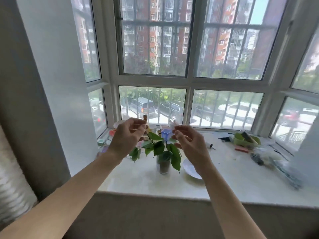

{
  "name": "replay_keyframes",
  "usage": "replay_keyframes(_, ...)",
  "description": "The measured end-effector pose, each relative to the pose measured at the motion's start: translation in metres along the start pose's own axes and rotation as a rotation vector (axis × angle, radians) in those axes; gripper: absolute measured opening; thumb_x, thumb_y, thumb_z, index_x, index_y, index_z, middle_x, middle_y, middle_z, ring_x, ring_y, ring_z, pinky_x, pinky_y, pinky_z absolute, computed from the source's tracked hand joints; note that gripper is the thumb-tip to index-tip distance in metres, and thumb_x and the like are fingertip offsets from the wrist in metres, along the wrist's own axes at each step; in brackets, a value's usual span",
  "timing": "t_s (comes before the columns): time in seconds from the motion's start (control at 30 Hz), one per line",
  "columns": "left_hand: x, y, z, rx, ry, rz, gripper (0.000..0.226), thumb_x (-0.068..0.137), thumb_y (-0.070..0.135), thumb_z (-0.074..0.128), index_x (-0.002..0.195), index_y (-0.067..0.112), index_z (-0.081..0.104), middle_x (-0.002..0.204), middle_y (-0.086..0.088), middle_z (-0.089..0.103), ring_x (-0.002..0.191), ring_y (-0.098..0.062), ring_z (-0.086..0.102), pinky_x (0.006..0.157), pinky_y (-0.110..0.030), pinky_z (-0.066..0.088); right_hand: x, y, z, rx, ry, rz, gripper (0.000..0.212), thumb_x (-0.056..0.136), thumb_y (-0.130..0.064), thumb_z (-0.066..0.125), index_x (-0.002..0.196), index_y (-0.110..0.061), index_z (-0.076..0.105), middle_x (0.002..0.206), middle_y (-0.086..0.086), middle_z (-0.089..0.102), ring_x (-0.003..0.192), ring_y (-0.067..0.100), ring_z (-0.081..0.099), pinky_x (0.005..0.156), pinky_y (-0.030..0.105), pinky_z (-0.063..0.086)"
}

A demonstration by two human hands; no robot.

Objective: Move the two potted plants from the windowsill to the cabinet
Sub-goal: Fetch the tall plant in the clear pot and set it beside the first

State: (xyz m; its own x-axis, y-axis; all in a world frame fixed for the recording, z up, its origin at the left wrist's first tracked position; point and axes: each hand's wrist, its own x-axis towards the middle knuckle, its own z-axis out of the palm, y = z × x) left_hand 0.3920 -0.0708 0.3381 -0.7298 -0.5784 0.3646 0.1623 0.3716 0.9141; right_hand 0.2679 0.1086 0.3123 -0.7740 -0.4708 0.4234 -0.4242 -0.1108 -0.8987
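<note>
Mid-frame, the left hand (127, 136) and right hand (189, 144) flank the plant (159, 149) on the sill (233, 175), fingers loosely curled and empty, seemingly poised to take its pot (163, 167).

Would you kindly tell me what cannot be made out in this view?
Head view:
Second plant: not identifiable; left hand and right hand cover the back clutter.
Plate: partly behind the right forearm.
Right-end items: blurred.
Cabinet: out of frame.

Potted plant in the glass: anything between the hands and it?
Nothing foreign. Left hand and right hand hover above the potted plant; only its own leaves overhang the glass. White plate lies beside it.
</note>
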Motion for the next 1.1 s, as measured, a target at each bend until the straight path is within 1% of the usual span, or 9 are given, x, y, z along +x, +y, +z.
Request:
replay_keyframes(0.07,0.011,-0.013,-0.004,-0.005,-0.03,-0.001,0.018,0.097,0.01,0.061,0.115,0.008,0.066,0.106,-0.01,0.074,0.099,-0.022,0.073,0.086,-0.037,0.061,0.003,0.009,0.013,-0.019,0.006,0.016,0.014,0.099,-0.014,0.064,0.103,-0.027,0.068,0.113,0.008,0.075,0.104,0.027,0.074,0.085,0.044,0.063)
replay_keyframes(0.13,0.017,-0.024,-0.006,-0.009,-0.05,-0.001,0.019,0.097,0.009,0.061,0.116,0.007,0.065,0.107,-0.01,0.073,0.099,-0.023,0.072,0.087,-0.038,0.061,0.006,0.017,0.02,-0.042,0.012,0.027,0.017,0.099,-0.014,0.064,0.101,-0.03,0.067,0.114,0.008,0.075,0.106,0.027,0.073,0.087,0.044,0.063)
replay_keyframes(0.23,0.025,-0.04,-0.007,0.001,-0.076,0.0,0.02,0.097,0.008,0.06,0.117,0.005,0.065,0.11,-0.013,0.072,0.103,-0.027,0.071,0.087,-0.04,0.061,0.008,0.032,0.028,-0.08,0.04,0.062,0.014,0.1,-0.012,0.062,0.11,-0.018,0.068,0.116,0.012,0.074,0.106,0.03,0.072,0.09,0.048,0.061)
replay_keyframes(0.4,0.03,-0.067,-0.004,0.003,-0.106,-0.016,0.019,0.097,0.008,0.06,0.115,0.006,0.064,0.112,-0.016,0.07,0.105,-0.028,0.069,0.089,-0.043,0.06,0.007,0.058,0.036,-0.122,0.062,0.122,0.016,0.1,-0.011,0.062,0.114,-0.006,0.068,0.113,0.016,0.074,0.106,0.032,0.073,0.088,0.05,0.062)
replay_keyframes(0.57,0.031,-0.103,0.007,0.05,-0.105,-0.031,0.017,0.097,0.011,0.061,0.113,0.008,0.065,0.111,-0.016,0.07,0.106,-0.029,0.068,0.09,-0.044,0.06,0.008,0.097,0.045,-0.139,0.076,0.13,0.015,0.099,-0.012,0.064,0.113,-0.009,0.068,0.109,0.014,0.074,0.103,0.031,0.073,0.085,0.051,0.063)
replay_keyframes(0.7,0.033,-0.146,0.017,0.068,-0.109,-0.036,0.017,0.096,0.014,0.064,0.112,0.008,0.067,0.105,-0.013,0.072,0.101,-0.027,0.069,0.086,-0.046,0.061,0.008,0.139,0.053,-0.137,0.057,0.143,0.014,0.098,-0.015,0.066,0.112,-0.016,0.068,0.109,0.01,0.075,0.105,0.029,0.073,0.086,0.046,0.063)
replay_keyframes(0.83,0.044,-0.189,0.025,0.108,-0.117,-0.055,0.017,0.095,0.015,0.065,0.112,0.01,0.067,0.106,-0.012,0.071,0.101,-0.027,0.069,0.084,-0.043,0.062,0.01,0.182,0.052,-0.197,0.036,0.18,0.021,0.095,-0.019,0.071,0.116,-0.014,0.069,0.11,0.009,0.075,0.105,0.024,0.072,0.094,0.049,0.06)
replay_keyframes(1.03,0.069,-0.239,0.052,0.142,-0.135,-0.074,0.015,0.095,0.019,0.066,0.11,0.015,0.066,0.106,-0.007,0.07,0.1,-0.022,0.068,0.083,-0.039,0.062,0.028,0.235,0.036,-0.26,0.0,0.243,0.023,0.094,-0.026,0.072,0.114,-0.017,0.069,0.1,-0.004,0.073,0.099,0.017,0.073,0.091,0.044,0.062)
replay_keyframes(1.1,0.074,-0.258,0.065,0.154,-0.144,-0.075,0.017,0.094,0.02,0.067,0.11,0.015,0.066,0.104,-0.005,0.071,0.098,-0.019,0.069,0.083,-0.036,0.062,0.035,0.254,0.033,-0.292,-0.022,0.26,0.029,0.094,-0.027,0.072,0.119,-0.012,0.069,0.102,-0.001,0.074,0.101,0.017,0.072,0.092,0.044,0.062)
